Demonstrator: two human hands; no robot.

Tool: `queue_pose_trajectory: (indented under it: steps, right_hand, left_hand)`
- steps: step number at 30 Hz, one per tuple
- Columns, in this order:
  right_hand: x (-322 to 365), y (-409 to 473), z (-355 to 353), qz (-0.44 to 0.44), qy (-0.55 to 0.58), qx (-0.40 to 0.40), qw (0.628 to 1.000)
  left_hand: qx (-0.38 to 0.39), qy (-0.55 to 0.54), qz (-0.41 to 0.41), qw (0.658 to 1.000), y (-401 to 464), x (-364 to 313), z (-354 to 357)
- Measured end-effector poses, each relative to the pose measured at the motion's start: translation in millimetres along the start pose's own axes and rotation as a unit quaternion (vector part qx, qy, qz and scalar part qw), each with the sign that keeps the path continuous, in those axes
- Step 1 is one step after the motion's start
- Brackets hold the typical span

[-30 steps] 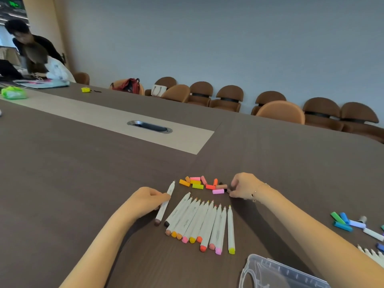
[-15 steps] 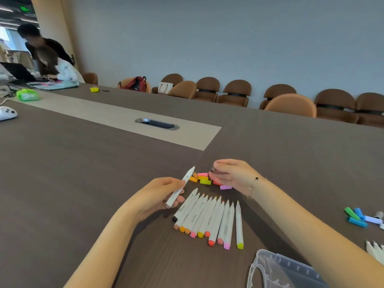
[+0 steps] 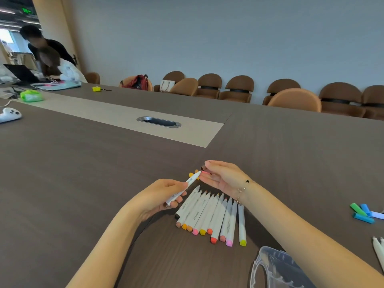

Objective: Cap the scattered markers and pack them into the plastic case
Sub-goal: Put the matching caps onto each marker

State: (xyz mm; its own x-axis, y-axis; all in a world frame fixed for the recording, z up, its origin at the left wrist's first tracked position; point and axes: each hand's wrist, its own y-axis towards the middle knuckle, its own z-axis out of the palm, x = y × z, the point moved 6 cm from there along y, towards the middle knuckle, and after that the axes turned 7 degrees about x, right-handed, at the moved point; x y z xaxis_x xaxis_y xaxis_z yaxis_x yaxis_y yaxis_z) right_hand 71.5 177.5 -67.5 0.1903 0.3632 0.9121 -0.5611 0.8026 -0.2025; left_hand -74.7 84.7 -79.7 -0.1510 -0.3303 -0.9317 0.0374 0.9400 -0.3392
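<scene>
My markers (image 3: 209, 217) lie fanned on the brown table (image 3: 83, 173). A clear case (image 3: 274, 269) sits near them, apparently open.

brown chairs (image 3: 239, 88) along wall; red backpack (image 3: 136, 82); white controller (image 3: 9, 114) on table (image 3: 72, 163).

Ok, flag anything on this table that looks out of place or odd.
Nothing looks damaged or spilled. The row of markers lies with far tips uncapped, loose blue and green caps sit apart at right, and the plastic case holds nothing visible.
</scene>
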Motion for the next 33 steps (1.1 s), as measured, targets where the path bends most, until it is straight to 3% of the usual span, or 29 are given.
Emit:
queue_pose_trajectory:
  steps: [7, 15, 19, 22, 26, 31, 33]
  right_hand:
    - [9, 1, 11, -0.066, -0.252, -0.010, 0.965]
    - [9, 19, 24, -0.070, -0.286, -0.054, 0.954]
    - [17, 27, 26, -0.064, -0.369, -0.018, 0.927]
    - [42, 28, 3, -0.111, -0.460, -0.089, 0.876]
    - [56, 23, -42, -0.102, -0.507, -0.151, 0.843]
    - [45, 20, -63, -0.055, -0.583, -0.106, 0.803]
    - [42, 20, -66, -0.028, -0.603, -0.083, 0.793]
  left_hand:
    - [-0.030, -0.028, 0.017, 0.999, 0, -1, -4]
    - [-0.114, -0.056, 0.034, 0.991, 1, 3, -9]
    - [-0.226, 0.065, 0.068, 0.970, 3, -1, -20]
    - [-0.283, 0.218, 0.053, 0.932, 3, 3, -26]
    - [-0.283, 0.291, 0.018, 0.914, 7, 9, -24]
    - [-0.256, 0.341, 0.084, 0.900, 7, -1, -8]
    - [-0.219, 0.362, 0.073, 0.903, 9, 0, -2]
